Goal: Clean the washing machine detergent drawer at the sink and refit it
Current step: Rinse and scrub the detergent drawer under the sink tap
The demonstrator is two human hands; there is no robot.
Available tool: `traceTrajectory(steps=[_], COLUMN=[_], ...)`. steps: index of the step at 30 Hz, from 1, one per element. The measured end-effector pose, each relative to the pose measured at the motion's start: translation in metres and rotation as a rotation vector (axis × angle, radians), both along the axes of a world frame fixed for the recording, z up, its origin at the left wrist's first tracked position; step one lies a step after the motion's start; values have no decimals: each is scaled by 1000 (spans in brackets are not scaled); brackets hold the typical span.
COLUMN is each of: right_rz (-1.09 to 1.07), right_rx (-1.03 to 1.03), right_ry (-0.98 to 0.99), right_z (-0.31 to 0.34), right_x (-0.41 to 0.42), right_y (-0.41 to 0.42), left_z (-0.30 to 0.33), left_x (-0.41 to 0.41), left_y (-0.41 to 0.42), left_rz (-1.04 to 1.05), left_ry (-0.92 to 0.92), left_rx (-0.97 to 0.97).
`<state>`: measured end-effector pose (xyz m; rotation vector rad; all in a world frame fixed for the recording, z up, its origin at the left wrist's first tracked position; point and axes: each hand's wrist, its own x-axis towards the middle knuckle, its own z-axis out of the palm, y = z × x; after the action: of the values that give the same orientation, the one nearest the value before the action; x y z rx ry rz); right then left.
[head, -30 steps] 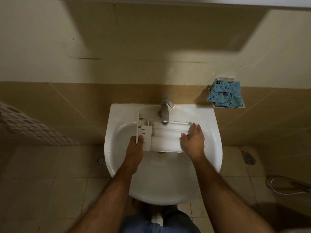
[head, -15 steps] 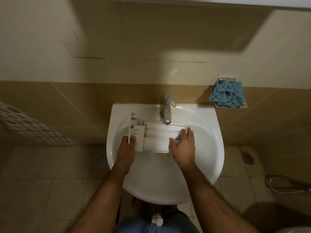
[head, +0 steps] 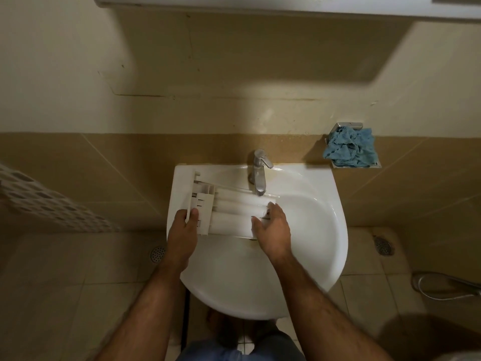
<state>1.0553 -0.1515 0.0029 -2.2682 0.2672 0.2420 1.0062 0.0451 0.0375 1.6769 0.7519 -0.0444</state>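
The white detergent drawer point(head: 229, 212) lies sideways over the white sink point(head: 312, 230), its front panel to the left and its far end under the chrome tap point(head: 259, 175). My left hand point(head: 183, 230) grips the lower end of the front panel, thumb on one side and fingers behind. At the drawer's right end my right hand point(head: 273, 230) rests with its fingers laid over the drawer, the thumb on its near edge. I cannot tell whether water runs from the tap.
A crumpled blue cloth point(head: 350, 148) sits on a small wall shelf to the right of the sink. A perforated white basket point(head: 39, 204) is at the left. Floor drains point(head: 157, 254) lie left and right of the sink, and a hose point(head: 442, 287) lies at the right.
The drawer has shifted left across the sink with my left hand. My right hand has slid left along the drawer from near the sink's right side to under the tap.
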Motion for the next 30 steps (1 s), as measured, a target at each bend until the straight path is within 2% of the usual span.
traceTrajectory(steps=[2,4,12,16,24,30], right_rz=[-101,-155,-164,-239,-320,-355], right_rx=[122,160,251,323,283,273], right_ry=[39,44,60,24,-81,-64], right_z=[4,6,11,8,11,12], right_x=[1,5,12,13,27,40], right_y=[-4,-9,3,3,-25,-35], left_z=[1,2,8,8,-9,-7], left_x=[1,3,4,6,8,25], left_y=[-3,-6,11,11,-25,-48], left_rz=[6,19,93,96,87,89], left_ry=[-15,-25,-38,-30,5,-19], left_rx=[-11,-16,-43,-57,-149,-215])
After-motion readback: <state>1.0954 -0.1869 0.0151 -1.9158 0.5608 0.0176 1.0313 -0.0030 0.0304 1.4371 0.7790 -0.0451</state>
